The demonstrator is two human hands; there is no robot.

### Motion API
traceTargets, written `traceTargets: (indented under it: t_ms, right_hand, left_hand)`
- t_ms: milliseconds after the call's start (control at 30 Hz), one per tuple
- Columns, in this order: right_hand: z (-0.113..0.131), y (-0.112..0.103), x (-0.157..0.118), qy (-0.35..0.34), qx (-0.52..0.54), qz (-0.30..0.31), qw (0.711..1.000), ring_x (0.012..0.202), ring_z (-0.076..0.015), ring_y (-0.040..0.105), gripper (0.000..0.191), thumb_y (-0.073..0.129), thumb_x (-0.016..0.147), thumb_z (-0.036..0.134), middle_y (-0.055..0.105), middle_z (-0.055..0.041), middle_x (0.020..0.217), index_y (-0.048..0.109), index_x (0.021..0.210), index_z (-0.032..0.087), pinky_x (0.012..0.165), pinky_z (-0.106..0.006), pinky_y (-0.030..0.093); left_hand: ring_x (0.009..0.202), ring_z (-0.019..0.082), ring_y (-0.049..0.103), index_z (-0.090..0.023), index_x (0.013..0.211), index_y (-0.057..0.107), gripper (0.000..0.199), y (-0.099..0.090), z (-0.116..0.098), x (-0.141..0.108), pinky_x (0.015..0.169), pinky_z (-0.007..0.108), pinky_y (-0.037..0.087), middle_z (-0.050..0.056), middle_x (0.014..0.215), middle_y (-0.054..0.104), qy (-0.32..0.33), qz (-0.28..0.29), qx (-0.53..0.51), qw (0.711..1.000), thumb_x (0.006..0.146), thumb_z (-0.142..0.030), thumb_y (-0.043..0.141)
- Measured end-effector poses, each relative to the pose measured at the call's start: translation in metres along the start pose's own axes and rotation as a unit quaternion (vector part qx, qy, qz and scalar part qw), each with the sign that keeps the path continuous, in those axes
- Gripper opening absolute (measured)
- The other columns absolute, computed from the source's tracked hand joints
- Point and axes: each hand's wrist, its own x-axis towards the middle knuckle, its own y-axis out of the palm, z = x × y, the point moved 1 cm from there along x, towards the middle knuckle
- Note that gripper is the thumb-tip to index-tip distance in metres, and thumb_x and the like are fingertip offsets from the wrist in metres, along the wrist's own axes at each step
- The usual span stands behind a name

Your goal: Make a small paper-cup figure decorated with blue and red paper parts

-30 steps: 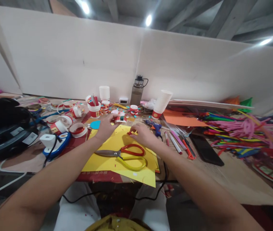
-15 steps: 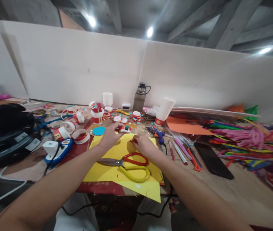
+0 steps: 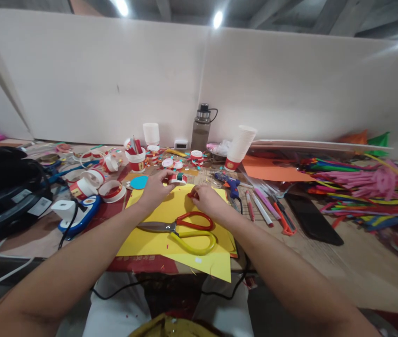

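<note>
My left hand (image 3: 157, 188) is closed on a small white-and-red paper cup piece (image 3: 182, 182) with a dark green patch, above the far edge of the yellow paper (image 3: 139, 241). To its right, my right hand (image 3: 208, 200) pinches a small red piece (image 3: 192, 195) between thumb and fingers; its exact kind is too small to make out. Across the yellow sheets, closer to me, lie scissors (image 3: 173, 227) with one red and one yellow handle loop. A blue paper disc (image 3: 139, 182) lies left of my left hand.
Cut paper cup rings (image 3: 112, 191) and a blue power strip (image 3: 85, 213) crowd the left. A stack of paper cups (image 3: 240, 149) and a bottle (image 3: 201, 128) stand behind. On the right are a blue glue gun (image 3: 233, 186), markers (image 3: 263, 209), a phone (image 3: 313, 219) and pipe cleaners (image 3: 360, 180).
The view has tilted downward, so the table things sit higher in the picture. Both hands stay near the same spot over the yellow paper, still holding their pieces.
</note>
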Motion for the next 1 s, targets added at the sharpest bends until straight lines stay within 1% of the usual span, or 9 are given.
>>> traceTargets:
  t_ms: [67, 133, 233, 400, 600, 767, 900, 1000]
  right_hand:
    - [0.000, 0.000, 0.000, 0.001, 0.006, -0.003, 1.000, 0.080, -0.0185, 0.065, 0.022, 0.057, 0.081, 0.012, 0.073, -0.0122, 0.092, 0.071, 0.098, 0.012, 0.070, -0.024, 0.044]
    - [-0.001, -0.001, 0.000, -0.001, 0.010, -0.009, 1.000, 0.082, -0.0188, 0.065, 0.022, 0.055, 0.081, 0.012, 0.073, -0.0118, 0.093, 0.071, 0.096, 0.012, 0.072, -0.024, 0.044]
    - [-0.003, -0.002, 0.000, -0.003, 0.011, -0.023, 1.000, 0.083, -0.0191, 0.065, 0.020, 0.054, 0.080, 0.010, 0.073, -0.0105, 0.090, 0.072, 0.088, 0.014, 0.074, -0.025, 0.042]
    - [-0.007, -0.004, 0.002, 0.000, 0.021, -0.051, 0.998, 0.076, -0.0173, 0.062, 0.014, 0.056, 0.079, 0.011, 0.072, -0.0082, 0.082, 0.069, 0.080, 0.015, 0.066, -0.024, 0.039]
    - [-0.011, -0.005, 0.001, 0.010, 0.047, -0.081, 0.996, 0.070, -0.0150, 0.058, 0.010, 0.055, 0.079, 0.013, 0.069, -0.0052, 0.077, 0.064, 0.080, 0.016, 0.062, -0.024, 0.036]
    - [-0.014, -0.006, 0.001, 0.011, 0.076, -0.092, 0.993, 0.070, -0.0139, 0.058, 0.009, 0.059, 0.075, 0.011, 0.068, -0.0036, 0.077, 0.064, 0.081, 0.016, 0.062, -0.023, 0.037]
    - [-0.013, -0.012, -0.001, 0.010, 0.098, -0.096, 0.991, 0.067, -0.0126, 0.056, 0.012, 0.056, 0.074, 0.009, 0.066, -0.0020, 0.074, 0.064, 0.080, 0.016, 0.060, -0.022, 0.036]
    - [-0.011, -0.018, -0.003, 0.000, 0.115, -0.115, 0.987, 0.069, -0.0130, 0.055, 0.014, 0.054, 0.076, 0.009, 0.065, -0.0017, 0.074, 0.066, 0.078, 0.016, 0.064, -0.023, 0.038]
  left_hand:
    - [0.071, 0.015, 0.062, -0.019, 0.087, 0.064, 0.016, -0.001, 0.000, 0.001, 0.067, 0.027, 0.050, 0.001, 0.079, 0.068, -0.006, -0.001, 0.001, 1.000, 0.075, -0.028, 0.068]
    - [0.073, 0.015, 0.063, -0.020, 0.088, 0.065, 0.017, -0.001, 0.000, 0.001, 0.069, 0.029, 0.051, 0.001, 0.081, 0.069, -0.009, -0.003, 0.001, 1.000, 0.074, -0.028, 0.069]
    - [0.072, 0.015, 0.065, -0.020, 0.089, 0.065, 0.019, 0.000, -0.001, 0.000, 0.069, 0.029, 0.052, 0.002, 0.082, 0.070, -0.010, 0.004, -0.008, 1.000, 0.074, -0.029, 0.070]
    - [0.074, 0.017, 0.066, -0.020, 0.092, 0.066, 0.022, 0.001, -0.001, -0.002, 0.068, 0.029, 0.053, 0.003, 0.085, 0.071, -0.014, 0.015, -0.016, 1.000, 0.075, -0.033, 0.070]
    - [0.074, 0.016, 0.065, -0.019, 0.091, 0.066, 0.020, 0.001, -0.001, -0.002, 0.068, 0.028, 0.052, 0.003, 0.084, 0.072, -0.013, 0.015, -0.015, 1.000, 0.075, -0.030, 0.070]
    - [0.075, 0.016, 0.066, -0.019, 0.090, 0.066, 0.018, 0.001, -0.003, -0.001, 0.070, 0.028, 0.052, 0.002, 0.085, 0.072, -0.009, 0.018, -0.007, 1.000, 0.075, -0.027, 0.070]
    - [0.078, 0.017, 0.068, -0.019, 0.094, 0.067, 0.018, 0.000, -0.006, -0.003, 0.071, 0.029, 0.052, 0.004, 0.088, 0.073, 0.009, 0.031, -0.013, 0.999, 0.078, -0.026, 0.067]
    - [0.086, 0.018, 0.068, -0.020, 0.096, 0.067, 0.017, -0.001, -0.007, -0.004, 0.079, 0.031, 0.052, 0.005, 0.095, 0.074, 0.040, 0.040, -0.016, 0.998, 0.080, -0.023, 0.064]
